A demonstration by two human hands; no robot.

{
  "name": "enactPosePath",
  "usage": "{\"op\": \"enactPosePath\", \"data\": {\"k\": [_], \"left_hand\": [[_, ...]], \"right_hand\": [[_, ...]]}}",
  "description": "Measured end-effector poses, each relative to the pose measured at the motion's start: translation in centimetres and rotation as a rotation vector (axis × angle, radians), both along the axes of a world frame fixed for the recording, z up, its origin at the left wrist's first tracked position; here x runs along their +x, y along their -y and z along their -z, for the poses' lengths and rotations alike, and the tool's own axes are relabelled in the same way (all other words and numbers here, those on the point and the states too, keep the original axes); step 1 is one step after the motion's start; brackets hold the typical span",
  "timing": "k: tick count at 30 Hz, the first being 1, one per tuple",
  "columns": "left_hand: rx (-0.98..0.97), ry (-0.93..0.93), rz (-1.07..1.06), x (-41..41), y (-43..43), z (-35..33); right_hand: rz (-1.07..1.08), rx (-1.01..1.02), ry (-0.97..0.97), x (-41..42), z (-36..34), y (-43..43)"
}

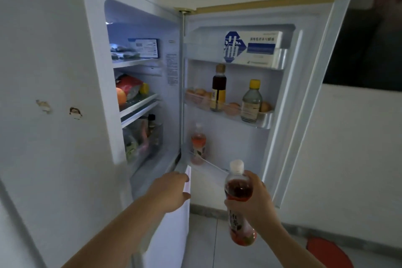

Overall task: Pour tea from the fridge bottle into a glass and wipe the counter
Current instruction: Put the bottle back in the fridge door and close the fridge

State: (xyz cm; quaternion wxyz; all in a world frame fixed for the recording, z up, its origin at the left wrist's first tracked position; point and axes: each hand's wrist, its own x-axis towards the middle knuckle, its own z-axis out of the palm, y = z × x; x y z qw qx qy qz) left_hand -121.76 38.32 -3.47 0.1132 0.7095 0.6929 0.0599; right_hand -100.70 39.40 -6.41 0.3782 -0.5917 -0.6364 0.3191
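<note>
Visibly, tea bottle (239, 191) bears Chinese lettering.

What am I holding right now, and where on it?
Your right hand grips the tea bottle around its middle, cap up. Your left hand is at the lower fridge door edge; whether it grips is unclear.

I read a dim room; the one strong source is the cool lamp inside the fridge (171, 98), lighting its shelves. Wide-angle bending curves the door (309, 76) edges. Detail is soft throughout, upper right corner darkest
</note>
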Motion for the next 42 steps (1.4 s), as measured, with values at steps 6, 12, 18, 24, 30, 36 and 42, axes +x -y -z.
{"op": "enactPosePath", "data": {"k": [6,12,18,24,30,36,42], "left_hand": [[0.045,0.088,0.066,-1.1,-10.1,-1.3],[0.197,0.15,0.089,-1.5,-17.8,-3.5],[0.467,0.173,0.131,-1.2,-22.2,-5.8],[0.526,0.117,0.208,-0.9,-25.2,-6.6],[0.552,0.105,0.225,-1.4,-26.3,-5.8],[0.588,0.085,0.241,-2.1,-26.6,-5.6],[0.601,0.076,0.249,-2.4,-26.7,-5.7]], "right_hand": [[0.076,0.055,0.009,-2.1,-1.4,-7.6],[0.08,0.134,0.003,-4.9,-3.2,-13.2],[0.063,0.146,0.037,-6.5,-2.9,-17.1],[0.096,0.137,0.038,-7.0,-0.3,-20.8],[0.127,0.012,-0.032,-7.6,1.8,-24.2],[0.152,-0.025,-0.026,-8.4,4.1,-27.0],[0.183,-0.051,-0.003,-8.7,5.9,-28.4]]}}
